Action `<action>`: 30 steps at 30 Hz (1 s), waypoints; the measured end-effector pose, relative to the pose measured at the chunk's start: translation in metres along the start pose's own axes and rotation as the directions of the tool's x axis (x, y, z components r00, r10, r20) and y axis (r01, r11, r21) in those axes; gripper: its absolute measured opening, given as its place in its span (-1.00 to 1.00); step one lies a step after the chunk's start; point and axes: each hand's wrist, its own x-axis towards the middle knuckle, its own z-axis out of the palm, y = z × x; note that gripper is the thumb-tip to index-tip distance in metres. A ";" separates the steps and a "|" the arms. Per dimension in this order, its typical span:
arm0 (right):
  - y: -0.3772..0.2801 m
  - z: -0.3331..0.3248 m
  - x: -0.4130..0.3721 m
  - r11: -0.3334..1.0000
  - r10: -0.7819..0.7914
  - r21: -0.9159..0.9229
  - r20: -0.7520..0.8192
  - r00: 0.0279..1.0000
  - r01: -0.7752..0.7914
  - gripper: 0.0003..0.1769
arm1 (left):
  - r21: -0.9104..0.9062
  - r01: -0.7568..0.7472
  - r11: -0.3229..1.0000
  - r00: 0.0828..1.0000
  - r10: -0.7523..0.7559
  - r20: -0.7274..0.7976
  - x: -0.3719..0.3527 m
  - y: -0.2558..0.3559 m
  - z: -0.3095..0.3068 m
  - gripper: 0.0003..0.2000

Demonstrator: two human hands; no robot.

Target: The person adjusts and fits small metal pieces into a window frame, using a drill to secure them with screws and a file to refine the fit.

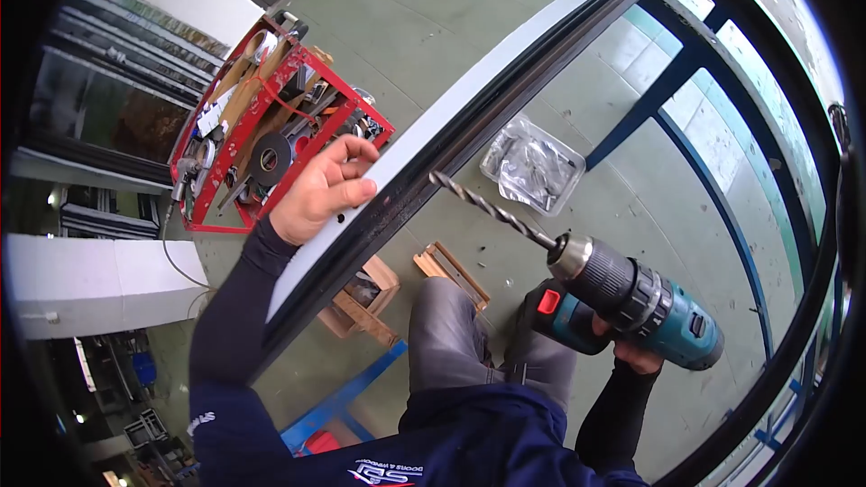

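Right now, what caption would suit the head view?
Left hand at a pale-edged frame, right hand holding a drill with long bit.

Tool cart [338, 88] left of frame rail [451, 108], tray [534, 167], drill [636, 298] right.

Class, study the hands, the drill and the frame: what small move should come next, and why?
Probably ease the left hand back from the frame's pale face before bringing the bit any nearer. The right hand grips the drill, its bit points towards the frame, and the left thumb lies on that side, close to a small dark spot.
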 end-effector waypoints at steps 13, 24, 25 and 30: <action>0.115 0.059 -0.058 0.974 -0.213 0.090 0.038 0.976 0.209 -0.44 | 0.473 -0.189 0.860 0.972 0.234 -0.037 -0.006 0.005 0.009 -0.49; 0.114 0.089 -0.046 0.937 -0.348 0.053 0.087 0.934 0.344 -0.44 | 0.889 0.166 0.427 0.961 0.133 -0.243 0.016 0.036 0.044 -0.53; 0.116 0.091 -0.041 0.930 -0.369 0.048 0.092 0.925 0.366 -0.43 | 0.957 0.163 0.238 0.960 0.187 -0.210 0.019 0.040 0.049 -0.50; 0.113 0.097 -0.021 0.897 -0.441 0.046 0.129 0.888 0.439 -0.43 | 0.892 0.234 -0.387 0.972 0.068 -0.225 0.002 0.059 0.126 -0.40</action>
